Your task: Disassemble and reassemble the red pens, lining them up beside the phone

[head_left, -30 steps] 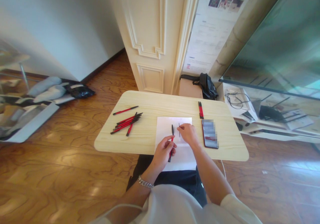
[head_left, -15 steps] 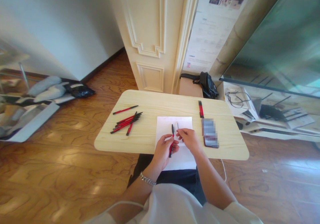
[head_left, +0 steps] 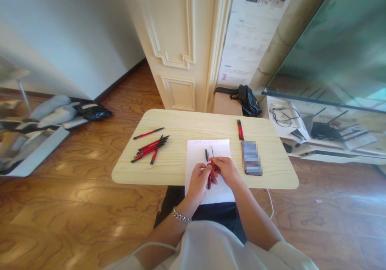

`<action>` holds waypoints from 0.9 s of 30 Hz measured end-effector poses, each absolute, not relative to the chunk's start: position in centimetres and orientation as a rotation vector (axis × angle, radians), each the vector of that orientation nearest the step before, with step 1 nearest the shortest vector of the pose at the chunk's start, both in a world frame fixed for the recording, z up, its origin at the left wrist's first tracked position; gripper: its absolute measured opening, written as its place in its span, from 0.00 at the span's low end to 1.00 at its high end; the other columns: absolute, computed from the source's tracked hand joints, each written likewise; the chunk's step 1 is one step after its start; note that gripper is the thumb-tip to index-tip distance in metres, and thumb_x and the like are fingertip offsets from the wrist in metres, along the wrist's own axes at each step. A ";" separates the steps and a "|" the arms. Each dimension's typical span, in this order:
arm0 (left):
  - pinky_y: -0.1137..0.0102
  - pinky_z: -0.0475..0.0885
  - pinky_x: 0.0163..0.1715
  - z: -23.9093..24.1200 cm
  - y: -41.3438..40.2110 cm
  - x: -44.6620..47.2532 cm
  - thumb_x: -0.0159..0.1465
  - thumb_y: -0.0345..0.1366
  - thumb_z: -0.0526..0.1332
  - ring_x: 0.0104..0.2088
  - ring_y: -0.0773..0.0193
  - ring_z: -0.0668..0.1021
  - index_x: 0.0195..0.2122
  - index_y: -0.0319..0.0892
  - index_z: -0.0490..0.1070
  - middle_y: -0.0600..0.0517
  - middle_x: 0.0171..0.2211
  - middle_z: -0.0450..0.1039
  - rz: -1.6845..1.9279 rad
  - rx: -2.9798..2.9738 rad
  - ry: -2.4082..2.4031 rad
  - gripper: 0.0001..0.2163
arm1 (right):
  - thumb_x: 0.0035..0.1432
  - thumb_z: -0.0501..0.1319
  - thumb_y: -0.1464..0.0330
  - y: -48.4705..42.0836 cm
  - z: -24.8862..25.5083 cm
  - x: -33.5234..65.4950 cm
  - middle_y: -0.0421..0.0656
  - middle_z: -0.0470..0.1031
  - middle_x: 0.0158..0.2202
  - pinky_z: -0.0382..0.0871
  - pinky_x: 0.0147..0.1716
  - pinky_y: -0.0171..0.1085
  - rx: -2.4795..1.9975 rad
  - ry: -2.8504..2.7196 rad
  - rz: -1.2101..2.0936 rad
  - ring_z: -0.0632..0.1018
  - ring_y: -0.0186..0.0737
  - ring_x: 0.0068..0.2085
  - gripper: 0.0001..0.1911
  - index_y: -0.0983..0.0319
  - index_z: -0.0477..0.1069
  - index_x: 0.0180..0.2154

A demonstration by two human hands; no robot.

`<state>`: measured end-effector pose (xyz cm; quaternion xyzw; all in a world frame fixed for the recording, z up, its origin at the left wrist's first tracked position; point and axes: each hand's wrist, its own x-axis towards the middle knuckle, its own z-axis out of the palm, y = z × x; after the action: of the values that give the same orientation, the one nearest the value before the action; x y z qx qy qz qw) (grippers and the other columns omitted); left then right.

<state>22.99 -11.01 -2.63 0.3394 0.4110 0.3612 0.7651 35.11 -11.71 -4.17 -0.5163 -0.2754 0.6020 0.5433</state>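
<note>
My left hand (head_left: 199, 178) is closed around a red pen barrel (head_left: 209, 181), its dark end pointing down toward me. My right hand (head_left: 225, 170) pinches a thin dark pen refill (head_left: 212, 151), which sticks up past the fingertips. Both sets of fingertips meet at the barrel's upper end and partly hide it. Just beyond them, a black pointed pen piece (head_left: 206, 154) appears to lie on the white paper (head_left: 193, 151). The paper is under both hands and overhangs the near table edge.
On the light wooden table (head_left: 181, 121), several red-and-black pens (head_left: 152, 146) lie piled at left, with a single pen (head_left: 148, 133) behind them. Two pens (head_left: 240, 130) lie at right above a phone (head_left: 252, 158). A black bag (head_left: 249, 101) sits beyond the table.
My right hand has moved left and in to the barrel, bringing the refill with it. My fingertips now touch, where a gap was before. The view has shifted slightly.
</note>
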 end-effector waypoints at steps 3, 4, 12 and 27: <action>0.77 0.57 0.13 -2.6 -11.1 22.9 0.56 0.49 0.62 0.15 0.68 0.73 0.33 0.43 0.56 0.55 0.20 0.71 0.759 0.771 0.889 0.18 | 0.49 0.62 0.57 -11.7 -4.2 35.3 0.45 0.75 0.27 0.65 0.19 0.34 -1.305 -0.699 1.393 0.70 0.33 0.20 0.20 0.67 0.74 0.38; 0.78 0.57 0.13 -2.7 -11.2 22.9 0.56 0.49 0.61 0.15 0.68 0.73 0.33 0.43 0.56 0.55 0.21 0.72 0.747 0.789 0.888 0.18 | 0.48 0.63 0.59 -11.6 -4.2 35.5 0.46 0.76 0.29 0.66 0.21 0.34 -1.351 -0.719 1.360 0.71 0.33 0.22 0.20 0.66 0.74 0.38; 0.76 0.61 0.15 -3.4 -11.1 22.4 0.57 0.50 0.61 0.18 0.67 0.75 0.42 0.42 0.60 0.52 0.26 0.75 0.751 0.867 0.897 0.20 | 0.52 0.59 0.64 -9.5 -3.6 38.0 0.44 0.77 0.30 0.67 0.34 0.36 -1.867 -1.062 0.789 0.75 0.36 0.31 0.12 0.63 0.74 0.37; 0.68 0.73 0.30 -3.3 -10.1 22.1 0.58 0.47 0.62 0.31 0.62 0.79 0.42 0.38 0.68 0.42 0.38 0.76 0.759 0.786 0.898 0.18 | 0.57 0.54 0.62 -11.5 -2.0 37.4 0.42 0.77 0.32 0.65 0.34 0.35 -1.913 -1.190 0.648 0.74 0.37 0.31 0.12 0.61 0.73 0.36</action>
<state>22.14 -10.11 -3.26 0.3611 0.4124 0.3487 0.7603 37.36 -11.52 -2.04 -0.7521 -0.4679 0.2546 0.3881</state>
